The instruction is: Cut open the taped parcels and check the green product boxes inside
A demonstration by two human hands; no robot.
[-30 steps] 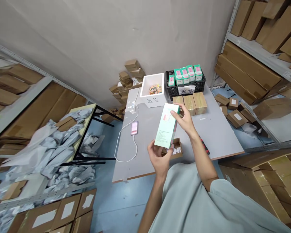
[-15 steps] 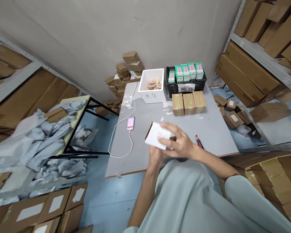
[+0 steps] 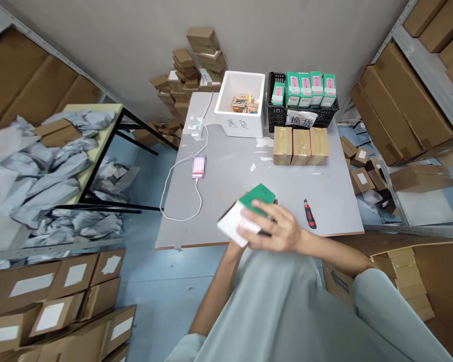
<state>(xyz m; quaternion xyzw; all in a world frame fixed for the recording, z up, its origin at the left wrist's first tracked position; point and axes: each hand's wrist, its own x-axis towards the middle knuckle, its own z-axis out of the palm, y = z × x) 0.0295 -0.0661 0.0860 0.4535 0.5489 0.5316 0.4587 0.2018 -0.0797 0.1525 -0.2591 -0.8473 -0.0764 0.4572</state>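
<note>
My right hand lies over a white and green product box held low at the near edge of the grey table, its fingers wrapped across the top face. Under the box, my left hand is almost entirely hidden; only its forearm shows rising toward it. The box is tilted, green end pointing away from me. A small open cardboard box that stood here is hidden behind the hands.
A red utility knife lies right of my hands. Three brown boxes, a black crate of green boxes, a white foam bin and a charging phone sit farther back. Shelves of cartons flank both sides; grey mailer bags pile left.
The box was upright between both hands, then was tipped down flat and lowered toward me. My right hand moved from its top end onto its upper face. My view tilted downward.
</note>
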